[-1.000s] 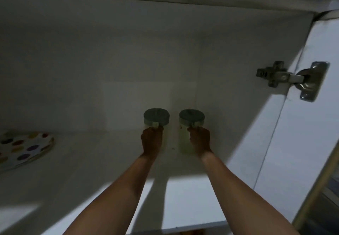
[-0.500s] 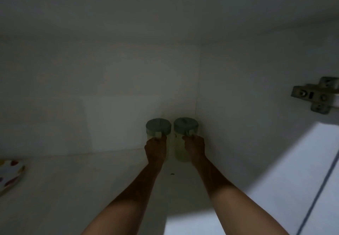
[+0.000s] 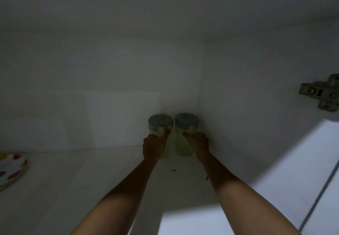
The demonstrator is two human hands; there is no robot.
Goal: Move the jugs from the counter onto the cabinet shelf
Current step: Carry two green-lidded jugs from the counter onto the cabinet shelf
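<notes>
Dim white cabinet walls close round a pale shelf [image 3: 73, 189], lit only at its near edge toward five o'clock. Both forearms reach from six o'clock up toward the back corner. Nearest of the rest, a polka-dot plate [image 3: 11, 168] lies at nine o'clock, well apart from the work, and a door hinge [image 3: 321, 95] shows at three o'clock.

Farther in, the left hand [image 3: 154, 145] is wrapped round the handle of the left jug [image 3: 160, 124], and the right hand [image 3: 199, 143] grips the handle of the right jug [image 3: 186, 124]. Both jugs stand upright just beside each other at about twelve o'clock, long axes vertical, grey-green lids up, handles facing the person, the right one near the side wall.

They look like pale translucent plastic: stiff, probably light, smooth on the body, so the handle is the sure hold. Whether their bases rest fully on the shelf I cannot tell.
</notes>
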